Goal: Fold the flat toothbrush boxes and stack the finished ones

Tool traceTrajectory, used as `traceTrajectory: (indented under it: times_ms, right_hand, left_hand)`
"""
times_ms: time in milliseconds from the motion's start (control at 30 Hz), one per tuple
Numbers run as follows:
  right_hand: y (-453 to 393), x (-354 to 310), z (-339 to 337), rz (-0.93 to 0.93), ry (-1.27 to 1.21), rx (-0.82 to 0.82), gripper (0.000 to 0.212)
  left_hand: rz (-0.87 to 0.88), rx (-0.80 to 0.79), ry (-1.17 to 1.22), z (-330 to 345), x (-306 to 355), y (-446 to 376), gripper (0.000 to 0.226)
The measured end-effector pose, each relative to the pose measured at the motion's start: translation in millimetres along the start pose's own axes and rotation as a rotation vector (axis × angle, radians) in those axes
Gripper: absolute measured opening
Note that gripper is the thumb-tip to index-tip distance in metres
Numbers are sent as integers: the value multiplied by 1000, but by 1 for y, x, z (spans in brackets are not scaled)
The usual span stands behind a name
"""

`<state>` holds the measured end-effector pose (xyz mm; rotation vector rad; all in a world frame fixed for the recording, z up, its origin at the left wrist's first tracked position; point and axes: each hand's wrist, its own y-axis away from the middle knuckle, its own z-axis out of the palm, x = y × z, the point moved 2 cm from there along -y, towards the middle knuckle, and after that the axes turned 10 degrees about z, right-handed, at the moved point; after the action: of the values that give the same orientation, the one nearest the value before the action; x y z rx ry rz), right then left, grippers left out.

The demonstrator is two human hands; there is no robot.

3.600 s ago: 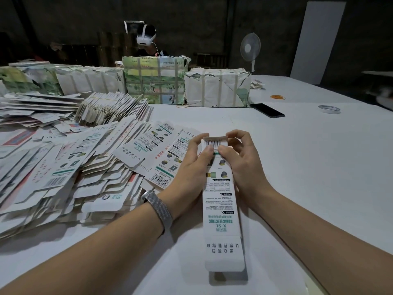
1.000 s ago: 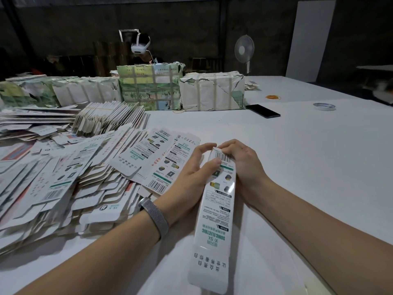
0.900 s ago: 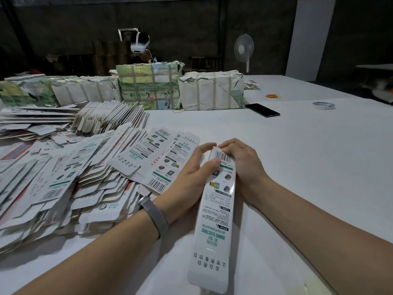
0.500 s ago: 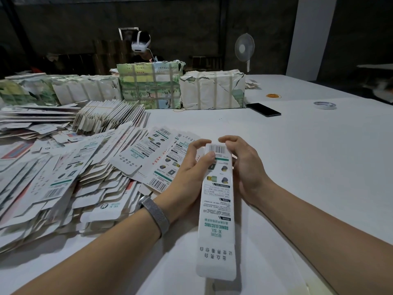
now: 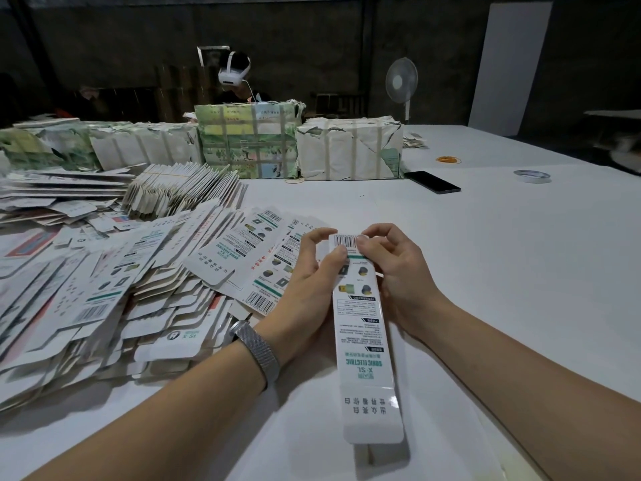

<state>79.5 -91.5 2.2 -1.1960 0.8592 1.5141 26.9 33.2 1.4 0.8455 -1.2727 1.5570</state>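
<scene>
Box (image 5: 364,328) straightened from its tilt | left hand (image 5: 308,289), right hand (image 5: 395,272): each grip pinches its barcode end

Two hands (image 5: 312,289) at 6 o'clock, one box (image 5: 366,341) between them; four wrapped bundles (image 5: 348,151) at 12; one phone (image 5: 432,182), one fan (image 5: 401,81), one tape roll (image 5: 531,176) toward 2; flat boxes (image 5: 104,289) at 9, too many to count.

A dim room with dark walls (image 5: 312,36); a white table (image 5: 520,255) fills the lower frame, a standing fan (image 5: 401,81) and white panel (image 5: 508,60) upper right.
</scene>
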Motion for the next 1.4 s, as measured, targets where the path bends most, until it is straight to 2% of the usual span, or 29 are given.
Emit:
traceTrajectory:
  times_ms: [233, 300, 400, 467, 533, 600, 667, 733, 833, 967, 1100, 1267, 1333, 1400]
  right_hand:
    - [3, -1, 1, 8, 35, 10, 8]
    - [4, -2, 2, -62, 225, 81, 6]
    - [6, -13, 2, -181, 587, 142, 16]
    - [6, -29, 1, -166, 819, 45, 20]
    - [12, -43, 1, -64, 977, -101, 28]
    - [23, -50, 1, 16, 1100, -205, 46]
    - [34, -50, -1, 25, 1190, -197, 66]
    - [42, -58, -10, -16, 1267, -98, 70]
    - [55, -91, -41, -16, 1314, 120, 74]
    - [84, -113, -119, 183, 1662, 294, 78]
    - [114, -112, -210, 435, 1778, 475, 71]
    - [144, -126, -291, 375, 1775, 851, 50]
    - [150, -132, -309, 373, 1820, 911, 43]
    - [152, -138, -324, 378, 1891, 944, 39]
  left_hand:
    - [-8, 41, 48, -2, -3, -3, 18]
    - [-5, 63, 57, -2, -6, -3, 18]
    - [-28, 126, 90, -2, -6, -3, 24]
    - [-42, 158, 65, -3, -5, -4, 36]
    - [-37, 151, 28, -3, -4, -4, 53]
    - [-18, 123, -3, -3, -5, -3, 62]
    - [19, 95, -13, -3, -7, -3, 63]
    - [38, 63, -30, -3, -8, -4, 58]
    - [19, 80, -7, -5, -10, -7, 36]
    - [-25, 82, -17, -6, -14, -8, 12]
    - [-28, 90, -47, -10, -19, -9, 13]
    - [6, 27, 3, -17, -27, -16, 16]
    - [-3, 8, 4, -19, -31, -20, 33]
    - [-15, 9, -13, -22, -33, -23, 39]
